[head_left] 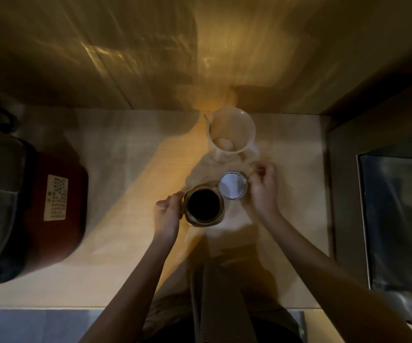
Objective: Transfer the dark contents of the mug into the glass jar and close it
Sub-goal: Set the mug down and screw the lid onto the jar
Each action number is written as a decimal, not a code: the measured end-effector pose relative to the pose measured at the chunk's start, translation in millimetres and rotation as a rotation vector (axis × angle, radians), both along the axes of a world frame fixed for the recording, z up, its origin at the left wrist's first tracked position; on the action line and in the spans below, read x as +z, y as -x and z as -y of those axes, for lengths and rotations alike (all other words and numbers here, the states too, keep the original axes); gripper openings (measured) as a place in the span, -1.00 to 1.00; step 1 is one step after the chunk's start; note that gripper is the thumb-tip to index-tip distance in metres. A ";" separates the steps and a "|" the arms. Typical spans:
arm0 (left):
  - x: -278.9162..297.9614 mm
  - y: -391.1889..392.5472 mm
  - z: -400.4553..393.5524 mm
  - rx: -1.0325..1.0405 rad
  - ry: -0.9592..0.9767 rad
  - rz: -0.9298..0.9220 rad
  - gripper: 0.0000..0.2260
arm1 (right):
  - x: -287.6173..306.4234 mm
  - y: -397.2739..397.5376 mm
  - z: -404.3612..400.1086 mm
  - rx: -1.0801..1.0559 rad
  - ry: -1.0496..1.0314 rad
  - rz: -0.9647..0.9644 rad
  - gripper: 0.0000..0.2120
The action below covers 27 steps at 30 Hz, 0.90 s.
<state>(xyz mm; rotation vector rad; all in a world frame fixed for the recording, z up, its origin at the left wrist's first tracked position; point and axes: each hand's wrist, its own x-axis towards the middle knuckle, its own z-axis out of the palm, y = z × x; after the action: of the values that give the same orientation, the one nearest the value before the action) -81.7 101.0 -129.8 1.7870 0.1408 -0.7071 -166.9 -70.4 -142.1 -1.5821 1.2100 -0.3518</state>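
Closing step: left hand (166, 215) grips dark-filled glass jar (203, 205); right hand (263, 188) pinches its hinged, open round lid (232, 185). Next: swing lid shut.

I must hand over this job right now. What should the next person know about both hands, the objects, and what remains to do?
Left hand: closed against the left side of the glass jar, steadying it on the counter.
Right hand: at the right edge of the lid, which hangs open just behind and to the right of the jar mouth.
Jar: upright, open, already holding the dark contents.
Mug: farther back on the counter, no dark contents visible; a spoon rests inside.
Done: the transfer appears finished.
Left: swing the lid over the mouth and shut it.
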 end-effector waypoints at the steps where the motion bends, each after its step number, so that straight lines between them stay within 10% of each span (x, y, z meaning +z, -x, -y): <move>1: -0.5 0.9 -1.8 -0.015 0.002 -0.002 -0.64 | -4.4 3.8 -3.2 0.081 0.000 -0.044 -0.45; 6: 0.8 5.0 -9.3 -0.089 0.022 0.008 -0.64 | -14.9 10.2 -17.2 0.491 0.173 -0.243 -0.10; 17: 12.4 -6.0 -27.9 -0.247 0.071 0.100 -0.78 | 23.2 29.2 -21.2 0.528 0.355 -0.191 -0.12; 23: 22.6 -5.4 -31.6 -0.751 -0.044 0.201 -0.20 | 58.1 40.7 -15.5 0.715 0.405 -0.193 -0.06; 27: 20.4 0.2 -23.4 -0.733 -0.086 0.323 -0.15 | 87.0 37.7 -19.2 0.819 0.426 -0.168 -0.04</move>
<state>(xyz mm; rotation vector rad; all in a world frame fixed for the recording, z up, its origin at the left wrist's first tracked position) -81.8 124.5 -109.3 2.0109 -0.7440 -0.9087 -204.7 -51.1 -55.1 -2.3583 0.5255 0.0714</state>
